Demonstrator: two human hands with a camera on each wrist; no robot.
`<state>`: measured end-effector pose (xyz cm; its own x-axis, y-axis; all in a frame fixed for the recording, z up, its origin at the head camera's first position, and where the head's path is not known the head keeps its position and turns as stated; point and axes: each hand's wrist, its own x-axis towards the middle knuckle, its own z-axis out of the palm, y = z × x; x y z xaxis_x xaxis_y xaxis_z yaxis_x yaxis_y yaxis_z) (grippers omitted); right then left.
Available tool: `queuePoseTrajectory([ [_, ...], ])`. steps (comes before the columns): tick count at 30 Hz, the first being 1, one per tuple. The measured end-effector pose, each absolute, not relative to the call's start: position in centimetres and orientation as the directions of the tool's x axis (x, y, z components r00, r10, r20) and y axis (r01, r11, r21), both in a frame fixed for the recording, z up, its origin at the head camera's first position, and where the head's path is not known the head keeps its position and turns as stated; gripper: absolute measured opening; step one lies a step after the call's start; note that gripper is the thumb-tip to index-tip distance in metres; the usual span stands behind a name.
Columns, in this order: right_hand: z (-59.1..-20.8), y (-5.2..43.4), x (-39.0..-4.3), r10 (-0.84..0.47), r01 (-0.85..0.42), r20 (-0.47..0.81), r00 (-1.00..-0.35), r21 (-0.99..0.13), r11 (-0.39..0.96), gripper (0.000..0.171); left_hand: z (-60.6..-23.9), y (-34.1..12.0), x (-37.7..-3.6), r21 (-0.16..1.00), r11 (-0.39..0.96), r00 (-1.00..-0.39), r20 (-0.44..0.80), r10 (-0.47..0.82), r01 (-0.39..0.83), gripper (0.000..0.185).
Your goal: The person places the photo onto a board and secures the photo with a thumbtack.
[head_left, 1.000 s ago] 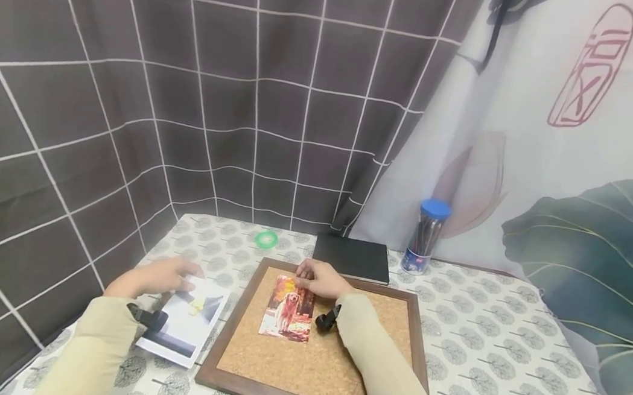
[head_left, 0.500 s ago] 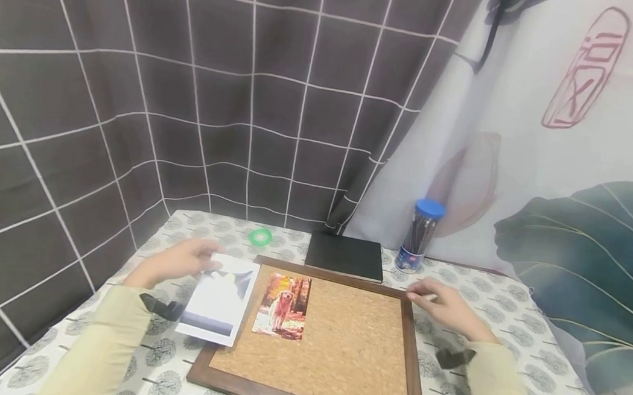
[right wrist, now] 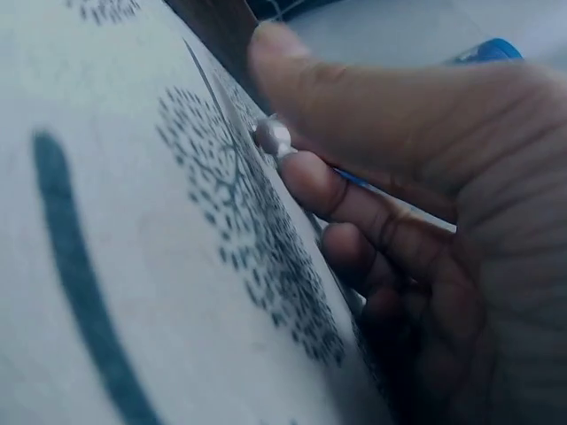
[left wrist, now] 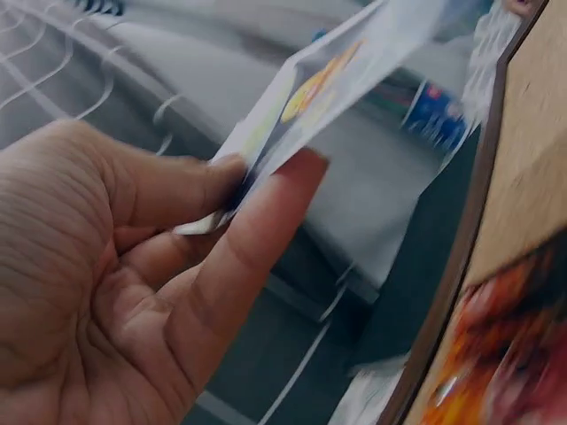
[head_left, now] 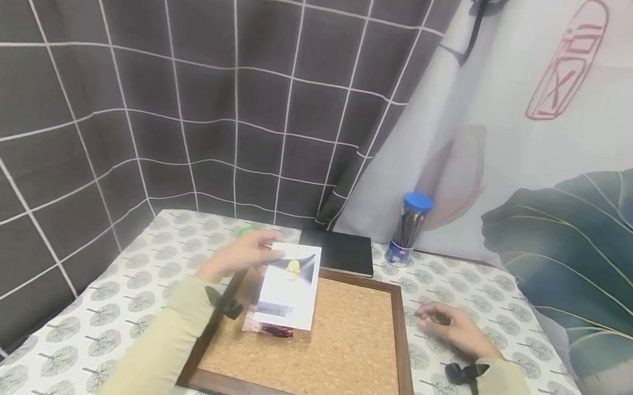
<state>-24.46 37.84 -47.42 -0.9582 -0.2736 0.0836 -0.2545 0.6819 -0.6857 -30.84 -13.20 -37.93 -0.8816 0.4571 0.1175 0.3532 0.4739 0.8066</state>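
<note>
While the white-bordered photo (head_left: 289,285) hangs over the cork board (head_left: 340,344), left hand (head_left: 242,254) pinching its edge, only the right wrist view shows right-hand fingers (right wrist: 354,199) pinching a small silvery pin (right wrist: 272,135) at the counter (head_left: 127,270).

Glossy photo paper on the card (head_left: 289,285) pinched in the left hand (head_left: 242,258), catching a soft sheen on its white face. Beneath it, the cork board (head_left: 335,337): grainy, matt, speckled tan, ringed by a smooth dark wood-look frame (head_left: 402,323). A second glossy print (head_left: 267,328) peeks out on the cork. The bench (head_left: 125,306) wears a printed cloth, matt, patterned with little trees. Right hand (head_left: 447,326) pinches a small shiny pin head (right wrist: 273,135), pearly smooth. At the back, a matt black notebook (head_left: 340,251) and a clear plastic tube (head_left: 408,230) with a blue plastic cap.
</note>
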Motion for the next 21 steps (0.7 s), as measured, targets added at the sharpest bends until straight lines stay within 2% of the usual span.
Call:
queuePoseTrajectory([
  [6,-47.6,36.9,-24.8,-0.336,-0.375,0.182,-0.924,-0.592,0.713,0.018,-40.1,-6.7,-31.3,0.910,0.345,-0.892,0.055,0.449,0.229,0.034],
  [11,-48.0,36.7,-24.9,-0.342,-0.399,0.211,-0.916,-0.579,0.711,0.011,-42.6,-3.9,-31.1,0.910,0.352,-0.906,0.055,0.420,0.219,0.025],
  [16,-48.2,36.8,-24.8,-0.265,-0.319,0.180,-0.947,-0.596,0.737,0.008,-43.7,-3.4,-31.1,0.895,0.371,-0.913,0.086,0.400,0.247,0.023],
  [21,-48.2,37.0,-24.9,-0.106,-0.172,0.140,-0.984,-0.637,0.751,0.017,-44.0,-3.1,-31.1,0.856,0.420,-0.903,0.112,0.416,0.300,0.030],
])
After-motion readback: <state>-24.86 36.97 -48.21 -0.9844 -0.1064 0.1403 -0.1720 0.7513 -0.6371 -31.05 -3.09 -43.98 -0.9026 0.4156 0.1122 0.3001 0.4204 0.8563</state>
